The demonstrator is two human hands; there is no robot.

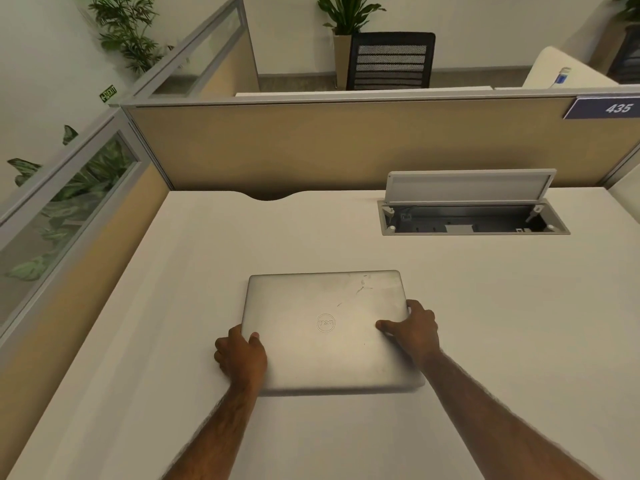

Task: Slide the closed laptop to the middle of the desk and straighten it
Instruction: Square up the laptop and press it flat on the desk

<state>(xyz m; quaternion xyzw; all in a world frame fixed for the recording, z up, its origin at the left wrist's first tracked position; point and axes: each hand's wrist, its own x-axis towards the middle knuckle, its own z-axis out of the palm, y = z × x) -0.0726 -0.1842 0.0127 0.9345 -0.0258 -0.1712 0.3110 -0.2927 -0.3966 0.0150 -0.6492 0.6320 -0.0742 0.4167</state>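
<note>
A closed silver laptop [327,329] with a round logo on its lid lies flat on the white desk [485,323], near the desk's middle. Its edges run nearly parallel to the desk's front. My left hand [241,355] grips the laptop's left edge near the front corner, thumb on the lid. My right hand [414,329] holds the right edge, thumb resting on the lid and fingers curled over the side.
An open cable box [474,220] with its raised flap sits at the back right of the desk. Tan partition panels [311,143] close off the back and left. A cable notch [268,195] cuts the desk's rear edge. A black chair [391,60] stands beyond the partition.
</note>
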